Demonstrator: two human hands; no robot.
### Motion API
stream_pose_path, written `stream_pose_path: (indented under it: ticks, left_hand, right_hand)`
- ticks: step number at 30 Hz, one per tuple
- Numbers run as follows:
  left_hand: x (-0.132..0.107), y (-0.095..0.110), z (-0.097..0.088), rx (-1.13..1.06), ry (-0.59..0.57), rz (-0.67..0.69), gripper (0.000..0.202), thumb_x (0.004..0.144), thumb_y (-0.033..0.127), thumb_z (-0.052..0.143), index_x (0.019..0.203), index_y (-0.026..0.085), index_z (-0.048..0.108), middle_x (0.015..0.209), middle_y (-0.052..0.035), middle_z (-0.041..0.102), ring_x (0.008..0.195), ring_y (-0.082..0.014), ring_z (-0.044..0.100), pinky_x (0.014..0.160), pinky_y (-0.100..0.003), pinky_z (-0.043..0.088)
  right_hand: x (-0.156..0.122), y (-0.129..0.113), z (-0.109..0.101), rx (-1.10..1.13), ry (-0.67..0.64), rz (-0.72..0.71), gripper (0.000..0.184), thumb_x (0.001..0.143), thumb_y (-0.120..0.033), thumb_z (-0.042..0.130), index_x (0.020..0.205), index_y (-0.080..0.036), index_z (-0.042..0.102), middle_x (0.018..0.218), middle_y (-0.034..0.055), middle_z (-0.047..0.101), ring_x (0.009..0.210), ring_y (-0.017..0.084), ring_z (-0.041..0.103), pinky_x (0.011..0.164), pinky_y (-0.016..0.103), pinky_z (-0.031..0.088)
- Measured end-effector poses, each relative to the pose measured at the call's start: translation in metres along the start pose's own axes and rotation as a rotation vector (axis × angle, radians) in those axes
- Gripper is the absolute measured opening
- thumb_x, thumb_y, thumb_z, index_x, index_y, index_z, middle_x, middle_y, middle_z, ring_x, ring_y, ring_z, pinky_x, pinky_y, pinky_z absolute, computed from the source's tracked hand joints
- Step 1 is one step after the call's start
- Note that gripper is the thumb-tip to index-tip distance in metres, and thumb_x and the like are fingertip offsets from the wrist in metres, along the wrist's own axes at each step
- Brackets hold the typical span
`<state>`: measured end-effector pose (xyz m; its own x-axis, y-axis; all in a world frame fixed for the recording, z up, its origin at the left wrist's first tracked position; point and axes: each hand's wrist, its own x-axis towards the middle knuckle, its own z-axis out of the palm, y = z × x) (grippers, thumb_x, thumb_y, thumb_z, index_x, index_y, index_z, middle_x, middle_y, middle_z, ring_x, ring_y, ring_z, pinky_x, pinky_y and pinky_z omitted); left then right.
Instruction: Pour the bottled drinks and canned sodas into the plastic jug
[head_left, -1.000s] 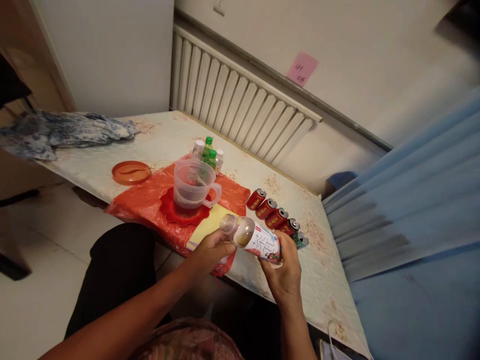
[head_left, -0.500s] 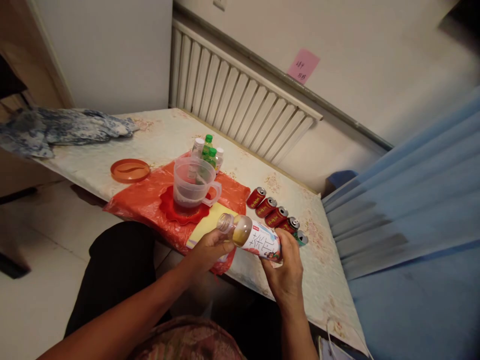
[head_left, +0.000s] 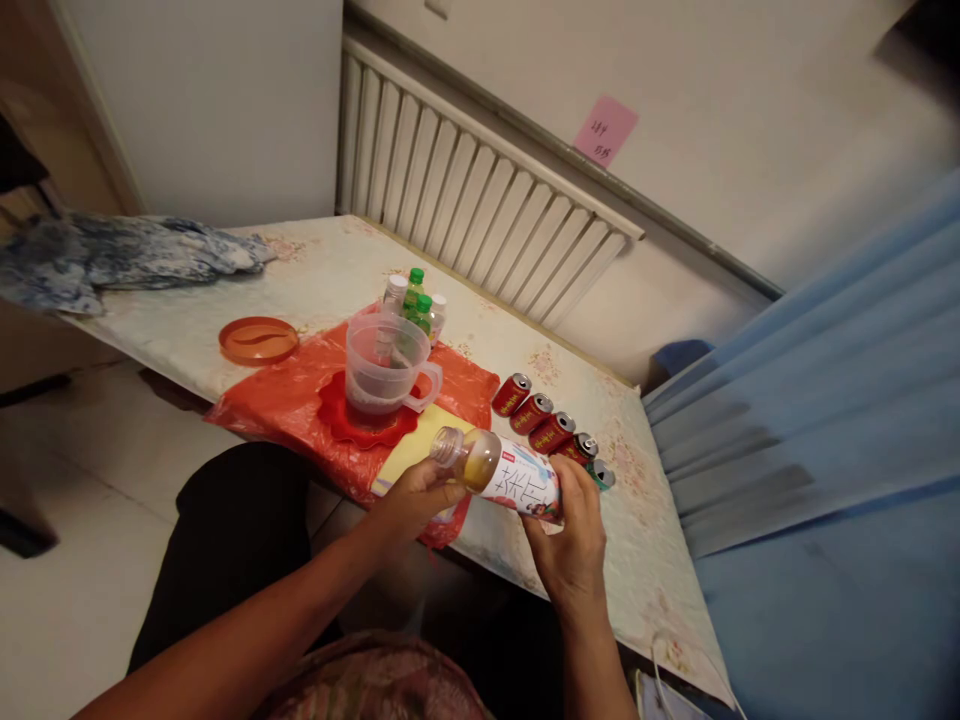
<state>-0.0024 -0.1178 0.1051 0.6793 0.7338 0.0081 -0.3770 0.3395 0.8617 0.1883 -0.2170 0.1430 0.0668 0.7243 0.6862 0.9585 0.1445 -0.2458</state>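
Observation:
My right hand grips the lower body of a labelled drink bottle, which is tilted with its uncapped neck pointing left toward a clear plastic measuring jug. Yellowish liquid sits near the bottle's neck. My left hand is curled just under the bottle's neck, fingers closed; what it holds is hidden. The jug stands on a red mat on an orange plastic sheet.
Several red cans lie in a row right of the jug. Small green-capped bottles stand behind it. An orange lid lies to the left, a blue patterned cloth at the table's far left. A radiator and blue curtain border the table.
The bottle has shifted slightly left and up toward the jug, with the liquid running nearer the neck. Both hands keep their hold.

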Motion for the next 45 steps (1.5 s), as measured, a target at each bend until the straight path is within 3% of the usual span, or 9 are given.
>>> stream_pose_path:
  ticks: [11,17,22,29,33,38,45]
  left_hand:
    - [0.0,-0.001,-0.001,0.0,-0.011,0.015,0.054,0.08,0.034,0.072,0.13,0.02,0.059,0.122,-0.0085,0.069,0.119,-0.0285,0.06,0.103,-0.039,0.044]
    - [-0.004,0.002,0.001,0.033,-0.012,0.053,0.049,0.082,0.031,0.069,0.129,0.022,0.058,0.121,-0.0068,0.069,0.117,-0.0279,0.061,0.101,-0.04,0.045]
    - [-0.002,0.01,0.008,0.018,-0.057,0.126,0.055,0.079,0.031,0.071,0.131,0.02,0.056,0.126,-0.0088,0.065,0.119,-0.0296,0.058,0.1,-0.04,0.044]
    - [0.004,0.01,0.013,0.02,-0.044,0.101,0.065,0.074,0.033,0.075,0.133,0.018,0.053,0.125,-0.0118,0.065,0.114,-0.0315,0.061,0.098,-0.042,0.046]
    - [0.008,0.0,0.007,0.096,-0.009,0.12,0.069,0.071,0.03,0.076,0.134,0.016,0.051,0.133,-0.0143,0.059,0.118,-0.0328,0.058,0.1,-0.045,0.044]
    - [0.011,-0.005,0.004,0.165,-0.02,0.114,0.068,0.07,0.029,0.075,0.133,0.017,0.05,0.135,-0.0137,0.057,0.122,-0.0332,0.054,0.103,-0.046,0.042]
    - [0.01,-0.004,0.006,0.183,-0.086,0.076,0.072,0.07,0.04,0.076,0.133,0.018,0.049,0.131,-0.0125,0.059,0.118,-0.0331,0.056,0.101,-0.045,0.043]
  right_hand:
    - [-0.001,0.001,0.002,0.023,0.007,0.013,0.056,0.082,-0.022,0.065,0.135,-0.02,0.046,0.128,0.0142,0.053,0.12,0.03,0.05,0.101,0.052,0.043]
    - [-0.004,0.0,0.009,0.158,-0.033,0.18,0.056,0.076,-0.025,0.072,0.128,-0.021,0.05,0.127,0.0128,0.056,0.118,0.03,0.053,0.1,0.05,0.044]
    - [-0.009,-0.002,0.019,0.389,-0.094,0.392,0.064,0.065,-0.019,0.077,0.125,-0.021,0.055,0.126,0.0101,0.059,0.119,0.03,0.054,0.101,0.045,0.046]
    - [-0.02,-0.011,0.039,1.036,-0.207,0.703,0.073,0.058,-0.028,0.083,0.126,-0.02,0.056,0.118,0.0072,0.067,0.106,0.027,0.064,0.092,0.04,0.052]
    - [-0.021,-0.022,0.043,1.251,-0.229,0.766,0.063,0.056,-0.03,0.085,0.113,-0.02,0.062,0.107,0.0048,0.071,0.098,0.025,0.066,0.087,0.037,0.052]
    - [-0.019,-0.031,0.043,1.356,-0.24,0.836,0.061,0.052,-0.032,0.087,0.108,-0.021,0.064,0.098,0.0027,0.073,0.087,0.024,0.067,0.079,0.034,0.054]
    - [-0.026,-0.031,0.047,1.468,-0.288,0.868,0.066,0.054,-0.033,0.086,0.114,-0.021,0.063,0.109,0.0059,0.071,0.1,0.028,0.066,0.088,0.041,0.052]
